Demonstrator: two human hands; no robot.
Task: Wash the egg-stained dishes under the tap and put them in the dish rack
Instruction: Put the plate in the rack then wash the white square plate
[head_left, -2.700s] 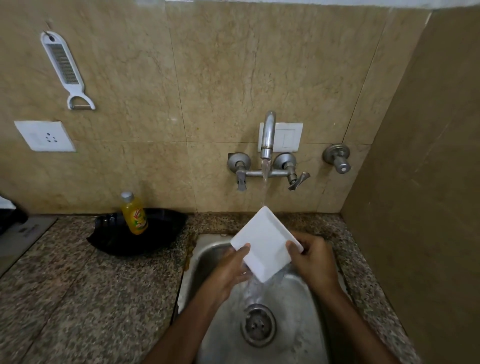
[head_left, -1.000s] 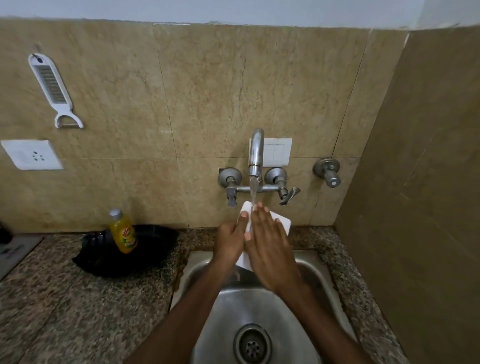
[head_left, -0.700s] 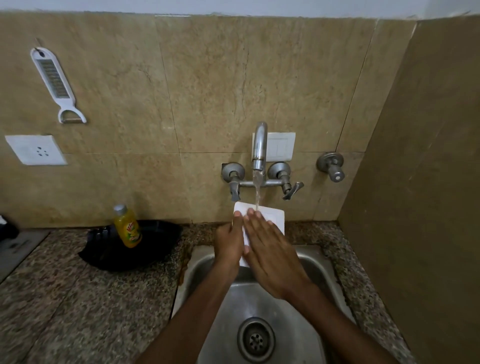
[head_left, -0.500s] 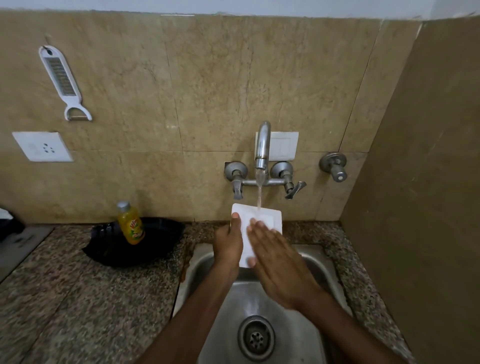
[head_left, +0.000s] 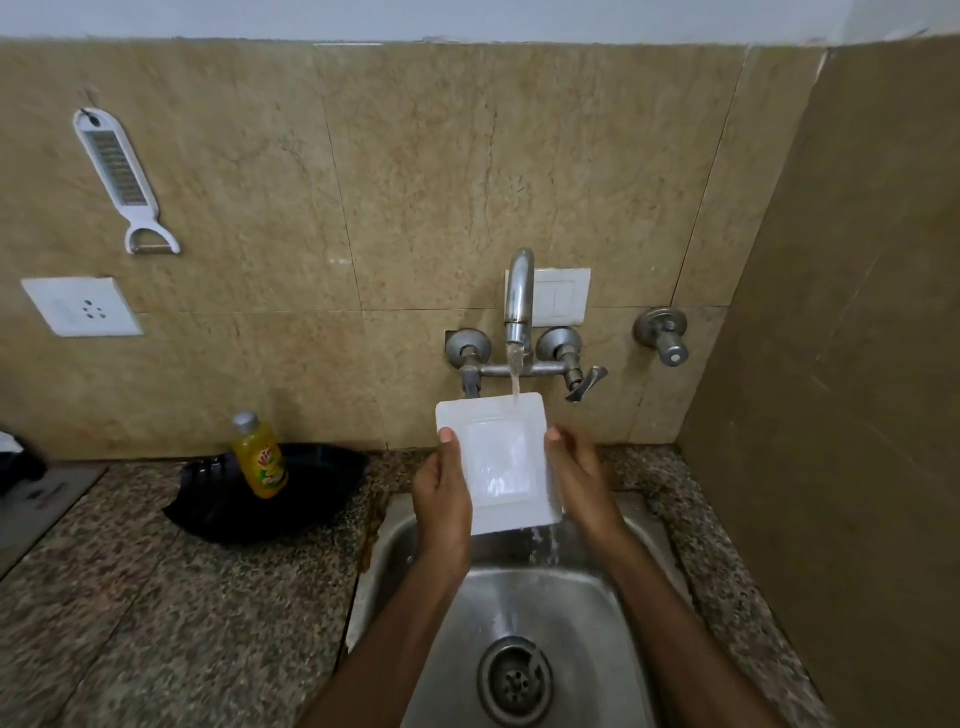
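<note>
White square plate (head_left: 500, 462) gripped between left hand (head_left: 442, 493) and right hand (head_left: 581, 480); tap (head_left: 519, 296) water strikes its top edge.

Sink basin (head_left: 587, 623) lies free at its front edge; tap (head_left: 519, 291) and plate (head_left: 498, 462) block its back. Side wall (head_left: 841, 364) bounds the counter's (head_left: 182, 623) right edge, bottle (head_left: 258, 457) and black tray (head_left: 311, 499) its back.

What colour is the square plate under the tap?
The square plate is plain white; head view.
</note>
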